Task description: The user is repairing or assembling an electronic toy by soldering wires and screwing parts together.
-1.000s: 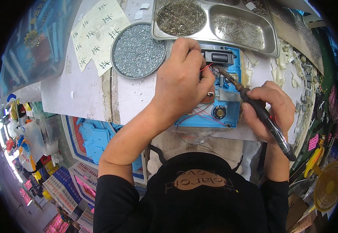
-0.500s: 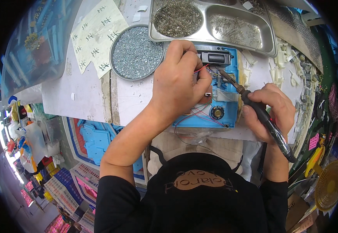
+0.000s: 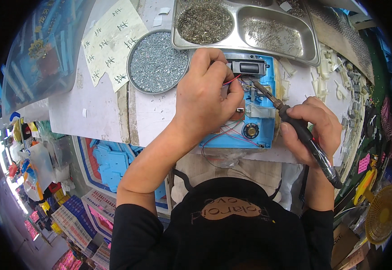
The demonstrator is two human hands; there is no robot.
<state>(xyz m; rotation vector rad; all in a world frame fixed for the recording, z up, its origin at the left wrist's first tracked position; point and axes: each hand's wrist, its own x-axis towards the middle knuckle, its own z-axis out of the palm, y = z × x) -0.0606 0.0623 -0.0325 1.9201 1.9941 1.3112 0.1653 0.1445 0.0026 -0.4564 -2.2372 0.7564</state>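
Observation:
A blue plastic housing (image 3: 266, 139) lies on the bench, with a black box-shaped part (image 3: 250, 68) at its far side and a small round speaker (image 3: 251, 130) at its near side. My left hand (image 3: 207, 92) is over the housing's left part, thumb and forefinger pinched on a thin red wire (image 3: 232, 80). In my right hand (image 3: 317, 130) is a soldering iron (image 3: 306, 135), gripped by its black handle. Its tip points left into the housing, close beside the wire's end below the black part. Whether tip and wire touch I cannot tell. More thin wires run near the speaker.
A round dish of small screws (image 3: 157, 62) stands left of the housing. Behind it is a metal compartment tray (image 3: 245, 47) of small metal parts. White plastic pieces (image 3: 326, 76) lie to the right. A paper sheet (image 3: 112, 45) and a blue translucent bin (image 3: 43, 58) are at far left.
Almost nothing differs. The housing and my left hand have shifted very slightly left; the soldering iron stays near the same spot.

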